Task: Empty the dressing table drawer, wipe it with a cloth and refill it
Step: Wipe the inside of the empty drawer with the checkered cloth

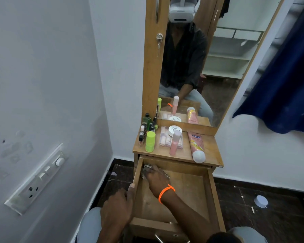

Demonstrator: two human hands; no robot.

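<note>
The wooden drawer [207,193] of the dressing table stands pulled out below the tabletop [211,148]. My right hand [156,178], with an orange band at the wrist, reaches into the drawer's far left corner and presses a patterned cloth [147,168] against the bottom. My left hand [119,204] grips the drawer's left wall, thumb over the rim. The rest of the drawer bottom shows bare wood. On the tabletop stand a green bottle [150,141], a pink bottle [175,142], a pink tube [197,146], a clear box [163,139] with a white jar [174,129], and several small bottles [146,127].
A mirror [200,58] rises behind the tabletop. A white wall with a switchboard [37,179] is close on the left. A blue curtain [284,81] hangs at the right. A white lid [261,201] lies on the dark floor.
</note>
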